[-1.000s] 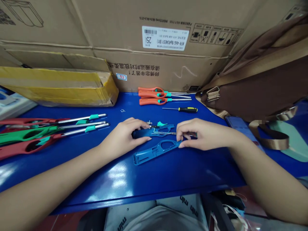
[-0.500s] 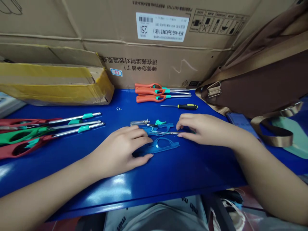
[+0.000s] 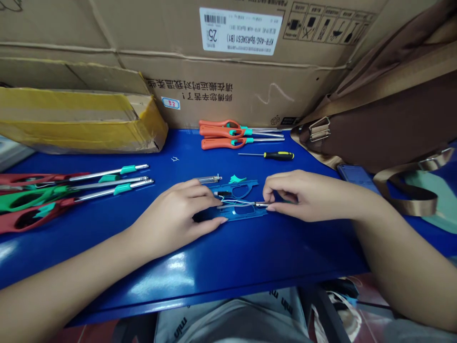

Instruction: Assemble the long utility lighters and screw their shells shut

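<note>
Two blue plastic lighter-handle shells lie side by side at the middle of the blue table point(image 3: 250, 257). My left hand point(image 3: 182, 216) rests on the left end of the near shell point(image 3: 243, 213), fingers curled over it. The far shell point(image 3: 239, 188) holds a teal trigger piece point(image 3: 236, 179) and thin wires. My right hand point(image 3: 303, 195) pinches a thin metal tube point(image 3: 259, 204) at the shells' right end. A short metal part point(image 3: 207, 179) lies just beyond my left fingers.
Three orange long-nosed lighters point(image 3: 228, 136) and a black-and-yellow screwdriver point(image 3: 274, 155) lie at the back. Red and green lighters point(image 3: 64, 193) sit at the left. Cardboard boxes point(image 3: 232, 66) wall the back, a yellow-taped box point(image 3: 78, 121) stands left, a brown bag point(image 3: 392, 119) right.
My left hand slid from the far shell down onto the near shell. The near shell has turned to lie straight beside the far one. My right hand drew the tube slightly nearer.
</note>
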`<state>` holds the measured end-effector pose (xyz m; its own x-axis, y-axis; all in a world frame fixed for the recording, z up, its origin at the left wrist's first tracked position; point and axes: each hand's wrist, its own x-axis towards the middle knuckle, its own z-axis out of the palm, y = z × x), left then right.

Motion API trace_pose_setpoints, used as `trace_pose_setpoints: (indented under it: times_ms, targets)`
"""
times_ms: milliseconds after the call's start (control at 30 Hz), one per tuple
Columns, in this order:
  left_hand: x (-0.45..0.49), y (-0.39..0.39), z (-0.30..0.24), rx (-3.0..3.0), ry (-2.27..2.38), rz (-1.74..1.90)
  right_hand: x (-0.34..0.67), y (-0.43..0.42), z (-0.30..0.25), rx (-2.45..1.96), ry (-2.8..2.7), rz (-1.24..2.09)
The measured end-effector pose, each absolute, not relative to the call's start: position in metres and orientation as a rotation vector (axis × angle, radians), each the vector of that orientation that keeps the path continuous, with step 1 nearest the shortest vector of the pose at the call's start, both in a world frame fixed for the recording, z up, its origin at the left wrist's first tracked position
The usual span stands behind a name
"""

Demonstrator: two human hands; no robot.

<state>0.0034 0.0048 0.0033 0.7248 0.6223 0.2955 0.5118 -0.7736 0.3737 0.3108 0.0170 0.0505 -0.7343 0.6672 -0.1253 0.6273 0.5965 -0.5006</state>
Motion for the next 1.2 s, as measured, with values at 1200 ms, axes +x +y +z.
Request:
trace_pose_setpoints:
  times_ms: [1200]
  targets:
    - [0.0013, 0.0053, 0.0007, 2.721, 0.880, 0.564, 0.3133, 0.0188, 0.0469, -1.073, -2.836, 0.853]
